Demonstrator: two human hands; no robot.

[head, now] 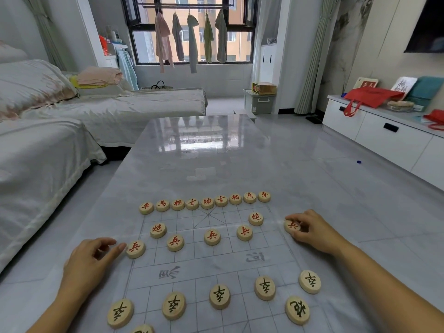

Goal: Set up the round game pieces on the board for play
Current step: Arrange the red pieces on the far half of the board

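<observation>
Red pieces: nine-piece back row, two cannons, five soldiers, on board's far half; black pieces on near half. My right hand pinches rightmost soldier; my left hand, fingers relaxed, touches leftmost soldier. Worktop beneath.

Daylight from a large window fills the room with bright, even light.
The glossy table mirrors the panes as a pale patch of glare at its far end. The round game pieces cast only faint, soft shadows and their characters read sharp. Wide-angle distortion bows the sofa at left and the cabinet at right, and the frame's corners look slightly soft.
</observation>
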